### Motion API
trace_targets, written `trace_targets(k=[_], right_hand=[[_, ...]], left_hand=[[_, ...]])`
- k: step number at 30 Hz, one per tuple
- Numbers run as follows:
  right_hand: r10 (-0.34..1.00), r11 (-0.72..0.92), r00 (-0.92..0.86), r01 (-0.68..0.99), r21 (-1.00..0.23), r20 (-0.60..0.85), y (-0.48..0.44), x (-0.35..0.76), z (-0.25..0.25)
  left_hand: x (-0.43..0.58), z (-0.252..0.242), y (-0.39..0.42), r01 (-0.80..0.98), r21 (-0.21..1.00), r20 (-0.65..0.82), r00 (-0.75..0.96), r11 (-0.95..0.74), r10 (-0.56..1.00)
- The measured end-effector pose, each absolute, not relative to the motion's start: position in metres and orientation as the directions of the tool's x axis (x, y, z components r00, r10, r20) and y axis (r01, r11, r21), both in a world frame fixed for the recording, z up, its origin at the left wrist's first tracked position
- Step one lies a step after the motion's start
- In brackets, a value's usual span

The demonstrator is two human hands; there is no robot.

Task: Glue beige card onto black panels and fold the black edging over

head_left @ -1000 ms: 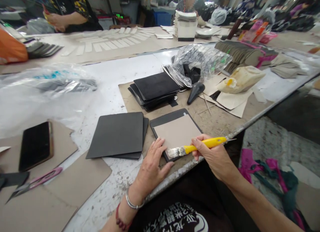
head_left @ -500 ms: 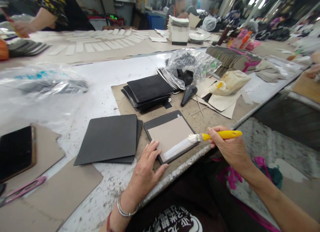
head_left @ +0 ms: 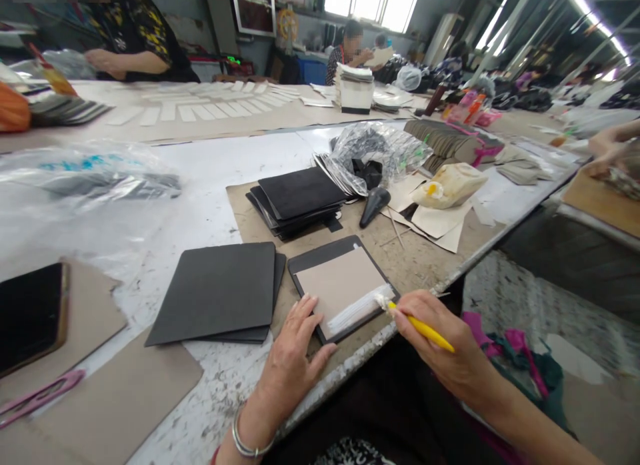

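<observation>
My left hand (head_left: 297, 348) lies with fingers stretched over the lower left edge of a black panel (head_left: 327, 257). On that panel rests a beige sheet (head_left: 340, 278), with a band of wet white paste (head_left: 355, 309) along its near side. In my right hand (head_left: 435, 331) is a yellow-handled brush (head_left: 425, 331), gripped near its bristles, which touch the paste at the sheet's right end. Left of the panel are dark grey boards (head_left: 215, 291), one on another. Behind it stands a pile of black pieces (head_left: 300, 195).
A phone (head_left: 33, 315) and a pink-handled cutter (head_left: 43, 398) lie at left on cardboard. Plastic bags (head_left: 85, 175), a black cone-shaped object (head_left: 375, 207) and a paste-stained bag (head_left: 453, 185) lie farther back. Across the table is a person in a patterned sleeve (head_left: 145, 25).
My right hand has tilted the brush, its handle now pointing down toward me. The white band is wider at its right end. My left hand stays in place; the view has tipped up slightly.
</observation>
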State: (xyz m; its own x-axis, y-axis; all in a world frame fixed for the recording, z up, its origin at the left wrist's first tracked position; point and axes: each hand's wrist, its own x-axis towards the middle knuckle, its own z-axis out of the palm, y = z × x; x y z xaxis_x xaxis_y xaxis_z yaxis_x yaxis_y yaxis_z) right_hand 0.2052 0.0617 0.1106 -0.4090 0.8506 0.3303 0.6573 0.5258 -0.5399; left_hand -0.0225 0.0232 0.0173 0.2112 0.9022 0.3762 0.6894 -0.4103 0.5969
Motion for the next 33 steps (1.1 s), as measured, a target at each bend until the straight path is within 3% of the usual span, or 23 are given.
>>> trace_targets(k=[3,8,15,20,29,33], right_hand=[[0.857,0.515,-0.372,0.651,-0.557,0.358,0.070,0.203,0.125],[0.876,0.464,-0.327,0.774,-0.430,0.356,0.137,0.210,0.143],[0.945,0.273,-0.289,0.955,-0.119,-0.154,0.220,0.182,0.099],[0.934,0.214,-0.220,0.975,-0.053,-0.280,0.247,0.176,0.077],[0.922,0.257,-0.245,0.966,0.002,-0.299,0.250,0.184,0.090],[0.925,0.267,-0.267,0.963,-0.036,-0.269,0.231,0.175,0.099]], left_hand=[[-0.022,0.017,0.022,0.709,0.571,0.385,0.214,-0.414,0.898],[-0.022,0.014,0.023,0.743,0.514,0.410,0.227,-0.429,0.884],[-0.023,0.008,0.025,0.760,0.474,0.456,0.219,-0.444,0.862],[-0.022,0.004,0.024,0.753,0.504,0.458,0.184,-0.424,0.870],[-0.029,-0.004,0.029,0.760,0.418,0.518,0.250,-0.497,0.818],[-0.033,-0.019,0.033,0.717,0.482,0.525,0.224,-0.504,0.821]])
